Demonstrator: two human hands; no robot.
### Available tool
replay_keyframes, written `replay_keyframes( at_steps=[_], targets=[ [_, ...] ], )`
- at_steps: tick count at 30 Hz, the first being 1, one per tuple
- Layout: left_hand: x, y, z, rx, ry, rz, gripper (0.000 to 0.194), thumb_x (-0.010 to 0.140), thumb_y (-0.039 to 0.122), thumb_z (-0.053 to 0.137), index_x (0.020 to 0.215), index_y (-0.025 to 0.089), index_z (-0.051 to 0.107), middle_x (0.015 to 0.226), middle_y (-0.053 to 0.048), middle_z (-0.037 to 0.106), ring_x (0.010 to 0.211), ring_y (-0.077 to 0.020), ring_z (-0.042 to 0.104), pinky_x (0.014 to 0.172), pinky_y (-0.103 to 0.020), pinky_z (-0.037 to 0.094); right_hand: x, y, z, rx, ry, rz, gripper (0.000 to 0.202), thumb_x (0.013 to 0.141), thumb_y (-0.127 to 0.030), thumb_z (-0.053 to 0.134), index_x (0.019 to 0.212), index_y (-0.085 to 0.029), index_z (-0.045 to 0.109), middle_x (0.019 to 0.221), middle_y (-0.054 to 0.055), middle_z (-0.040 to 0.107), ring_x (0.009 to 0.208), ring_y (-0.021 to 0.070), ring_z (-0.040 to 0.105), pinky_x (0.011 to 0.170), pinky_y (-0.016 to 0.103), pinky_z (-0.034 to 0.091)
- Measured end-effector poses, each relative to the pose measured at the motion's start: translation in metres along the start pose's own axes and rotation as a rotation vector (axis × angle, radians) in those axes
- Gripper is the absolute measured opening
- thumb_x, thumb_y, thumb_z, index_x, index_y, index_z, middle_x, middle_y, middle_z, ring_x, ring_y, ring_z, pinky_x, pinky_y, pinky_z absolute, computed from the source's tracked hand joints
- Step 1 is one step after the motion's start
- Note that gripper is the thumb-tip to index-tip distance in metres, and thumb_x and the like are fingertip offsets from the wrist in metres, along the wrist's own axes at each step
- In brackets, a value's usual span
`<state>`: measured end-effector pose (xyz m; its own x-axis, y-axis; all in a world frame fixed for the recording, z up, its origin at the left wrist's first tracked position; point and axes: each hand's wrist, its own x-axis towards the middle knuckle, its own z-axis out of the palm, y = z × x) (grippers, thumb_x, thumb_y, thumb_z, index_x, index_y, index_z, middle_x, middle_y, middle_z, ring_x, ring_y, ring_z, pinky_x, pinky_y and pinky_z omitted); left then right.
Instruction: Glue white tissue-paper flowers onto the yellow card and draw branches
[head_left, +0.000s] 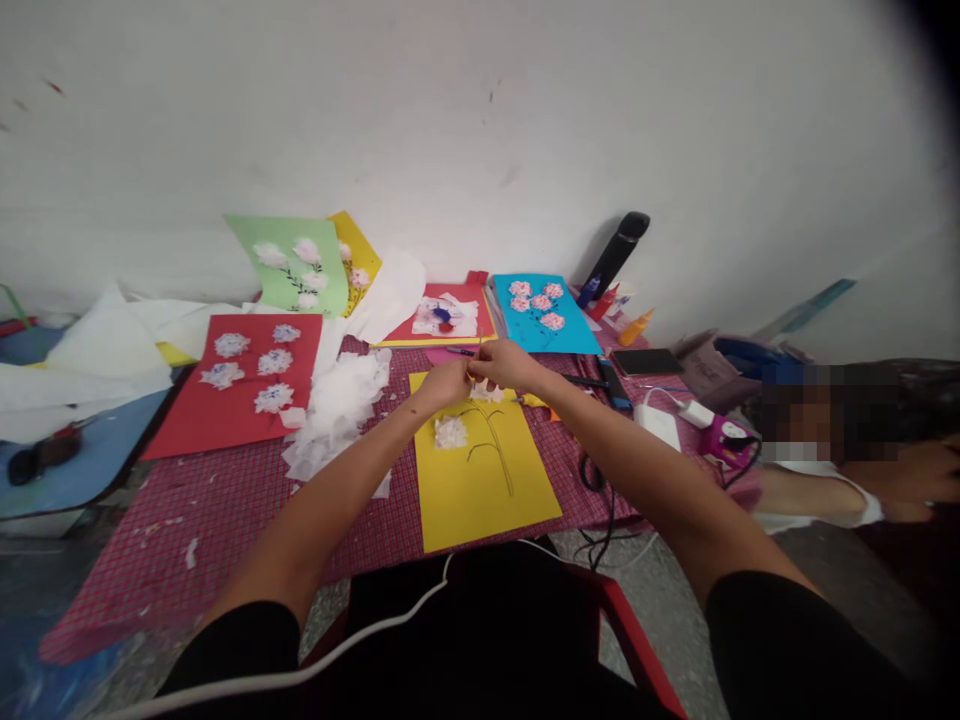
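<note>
My left hand (448,383) and my right hand (507,366) meet over the top part of a yellow sheet (450,500). The fingers of both are closed together at the tips, around something too small to make out. Thin dark curved stem lines (496,440) run down the sheet below them. A white crumpled paper flower (450,432) sits at the left of these lines, and another white paper flower (487,394) lies just under my right hand. Beyond my hands is a red sheet (420,330) with a white paper (450,316) stained blue and red.
White tissue pieces (345,395) are heaped left of the yellow sheet. Flower cards, a red one (184,410) and a blue one (570,335), lie around. At right are a phone (646,361), a white adapter (658,425) and cables. Another person's arm (810,495) is at far right.
</note>
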<state>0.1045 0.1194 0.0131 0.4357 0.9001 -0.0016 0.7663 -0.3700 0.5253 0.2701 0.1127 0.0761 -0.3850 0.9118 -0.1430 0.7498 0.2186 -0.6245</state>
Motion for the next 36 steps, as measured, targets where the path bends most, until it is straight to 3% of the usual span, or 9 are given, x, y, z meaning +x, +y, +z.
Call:
replay_keyframes(
  at_steps=[6, 11, 17, 21, 36],
  targets=[
    [0.007, -0.003, 0.002, 0.052, -0.028, 0.003, 0.026, 0.082, 0.014, 0.060, 0.100, 0.017, 0.079, 0.099, -0.014, 0.079, 0.093, -0.0269, 0.073, 0.082, -0.032, 0.051, -0.006, 0.007, -0.006, 0.086, 0.039, 0.036, 0.020, 0.096, -0.030, 0.067, 0.082, -0.015, 0.068, 0.079, 0.008, 0.080, 0.053, 0.0122, 0.071, 0.042, 0.016, 0.044],
    [0.011, -0.007, -0.009, 0.043, -0.088, 0.002, 0.031, 0.074, 0.010, 0.061, 0.097, 0.017, 0.081, 0.097, -0.011, 0.080, 0.086, -0.0240, 0.072, 0.072, -0.028, 0.050, -0.015, 0.009, -0.008, 0.127, 0.050, 0.045, 0.016, 0.095, -0.026, 0.064, 0.083, -0.016, 0.068, 0.083, 0.008, 0.081, 0.054, 0.0132, 0.071, 0.038, 0.017, 0.041],
    [0.012, -0.009, -0.018, 0.020, -0.174, 0.008, 0.028, 0.069, 0.011, 0.063, 0.088, 0.018, 0.081, 0.079, -0.006, 0.077, 0.072, -0.0188, 0.068, 0.061, -0.024, 0.044, -0.023, 0.001, -0.010, 0.141, 0.054, 0.028, 0.016, 0.094, -0.021, 0.062, 0.080, -0.016, 0.067, 0.081, 0.006, 0.080, 0.055, 0.0114, 0.071, 0.039, 0.015, 0.041],
    [0.016, -0.007, -0.014, 0.016, -0.175, 0.012, 0.023, 0.069, 0.015, 0.061, 0.081, 0.017, 0.081, 0.066, -0.005, 0.071, 0.065, -0.0186, 0.064, 0.058, -0.025, 0.041, -0.020, -0.002, -0.009, 0.093, 0.037, 0.007, 0.016, 0.093, -0.020, 0.063, 0.079, -0.015, 0.069, 0.079, 0.006, 0.080, 0.056, 0.0105, 0.071, 0.045, 0.015, 0.043],
    [0.023, -0.011, -0.009, -0.044, -0.157, 0.042, 0.017, 0.071, 0.020, 0.064, 0.078, 0.017, 0.079, 0.063, -0.004, 0.069, 0.066, -0.0204, 0.063, 0.063, -0.026, 0.045, -0.016, -0.004, -0.004, -0.032, 0.022, -0.016, 0.014, 0.091, -0.020, 0.062, 0.082, -0.016, 0.073, 0.076, 0.003, 0.077, 0.062, 0.0123, 0.069, 0.054, 0.018, 0.043]
  ],
)
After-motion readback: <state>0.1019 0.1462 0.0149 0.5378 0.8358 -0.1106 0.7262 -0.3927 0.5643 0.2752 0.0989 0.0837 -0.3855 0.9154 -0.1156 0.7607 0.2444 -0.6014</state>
